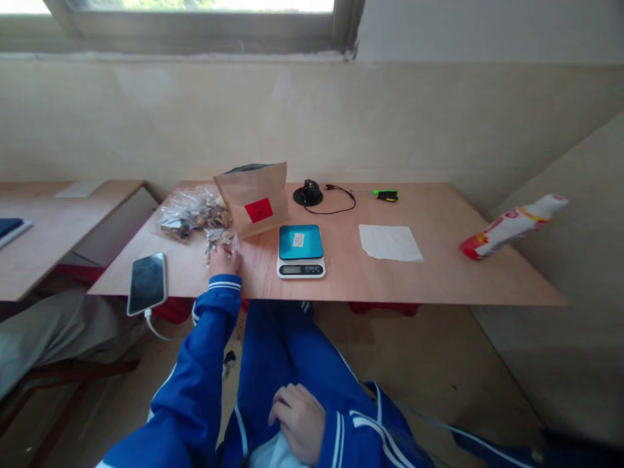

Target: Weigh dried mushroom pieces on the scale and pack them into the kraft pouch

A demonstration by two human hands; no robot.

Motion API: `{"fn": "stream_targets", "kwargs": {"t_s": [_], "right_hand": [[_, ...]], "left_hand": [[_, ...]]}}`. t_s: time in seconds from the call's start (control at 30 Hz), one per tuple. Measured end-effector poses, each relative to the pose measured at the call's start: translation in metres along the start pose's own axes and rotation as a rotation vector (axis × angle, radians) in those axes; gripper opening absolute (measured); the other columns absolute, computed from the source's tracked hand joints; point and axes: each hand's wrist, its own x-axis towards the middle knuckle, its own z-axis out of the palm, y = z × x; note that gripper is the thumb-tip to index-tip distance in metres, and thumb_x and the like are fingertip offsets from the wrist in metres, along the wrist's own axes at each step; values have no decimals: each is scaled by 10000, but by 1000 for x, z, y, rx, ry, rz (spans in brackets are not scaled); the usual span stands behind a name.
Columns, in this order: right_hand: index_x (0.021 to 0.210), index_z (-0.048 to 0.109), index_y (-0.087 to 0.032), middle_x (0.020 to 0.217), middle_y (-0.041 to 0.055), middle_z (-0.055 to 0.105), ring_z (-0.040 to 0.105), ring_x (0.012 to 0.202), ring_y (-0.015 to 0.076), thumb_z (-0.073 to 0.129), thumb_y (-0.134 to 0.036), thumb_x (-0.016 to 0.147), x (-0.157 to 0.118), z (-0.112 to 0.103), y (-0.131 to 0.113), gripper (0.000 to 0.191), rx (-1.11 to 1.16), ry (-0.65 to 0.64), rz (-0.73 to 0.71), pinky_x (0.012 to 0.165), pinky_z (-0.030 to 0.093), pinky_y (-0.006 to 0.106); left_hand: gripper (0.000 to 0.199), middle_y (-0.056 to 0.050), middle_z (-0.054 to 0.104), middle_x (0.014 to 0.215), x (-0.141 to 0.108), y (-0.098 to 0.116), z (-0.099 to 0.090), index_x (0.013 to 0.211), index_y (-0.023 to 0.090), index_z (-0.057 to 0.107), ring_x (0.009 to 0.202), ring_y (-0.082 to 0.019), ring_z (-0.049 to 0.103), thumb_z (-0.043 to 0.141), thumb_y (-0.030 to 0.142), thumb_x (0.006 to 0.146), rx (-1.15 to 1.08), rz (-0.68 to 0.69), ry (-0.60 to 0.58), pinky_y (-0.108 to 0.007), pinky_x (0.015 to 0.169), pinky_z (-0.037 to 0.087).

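Note:
My left hand [224, 261] is at the near left of the table, its fingers bent onto a small clear plastic bag [217, 238] of brownish pieces. Just beyond it lies a larger clear plastic bag [192, 209] with similar pieces. A brown paper pouch [260, 200] with a red label stands upright behind that hand. To the right of the pouch sits a kitchen scale [301, 250] with a teal top and a small paper label on it. My right hand [299, 421] rests in my lap, fingers curled together, with nothing visible in it.
A phone [147, 283] with a white cable overhangs the front edge at left. White paper [390, 243] lies right of the scale. Behind are a black round-based device [309, 193] with a cable and a green-black screwdriver [386, 194]. A red-white spray can [511, 227] is at right.

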Motion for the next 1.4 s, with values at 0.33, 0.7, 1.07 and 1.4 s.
{"fn": "stream_targets", "kwargs": {"t_s": [0.33, 0.7, 1.07, 1.4], "right_hand": [[789, 562, -222, 797, 23, 616, 527, 703, 178, 567, -195, 814, -3, 39, -35, 37, -160, 2, 28, 614, 373, 313], [1008, 579, -211, 1020, 60, 630, 579, 995, 162, 365, -124, 908, 94, -77, -20, 251, 461, 428, -1, 858, 470, 286], [1007, 636, -188, 993, 113, 608, 548, 1009, 264, 505, -328, 890, 165, -147, 24, 224, 62, 885, 268, 962, 393, 474], [1155, 621, -198, 1197, 76, 662, 604, 1132, 197, 463, -477, 915, 176, -136, 33, 401, 835, 571, 119, 1008, 460, 350]], "left_hand": [[191, -228, 647, 972, -4, 20, -3, 865, 150, 501, 987, -390, 618, 506, 327, 793, 141, 10, -134, -515, 826, 449], [284, 61, 402, 437, -72, 20, -36, 678, 230, 386, 386, -128, 447, 368, 418, 889, -495, -82, -75, -232, 418, 396], [329, 38, 477, 590, -123, 82, -41, 761, 197, 492, 489, -94, 476, 499, 503, 883, -994, 274, -230, -208, 485, 437], [243, -106, 477, 1030, -123, 88, -25, 938, 174, 595, 1033, -235, 498, 439, 360, 920, -702, 555, -2, -428, 980, 418]]}}
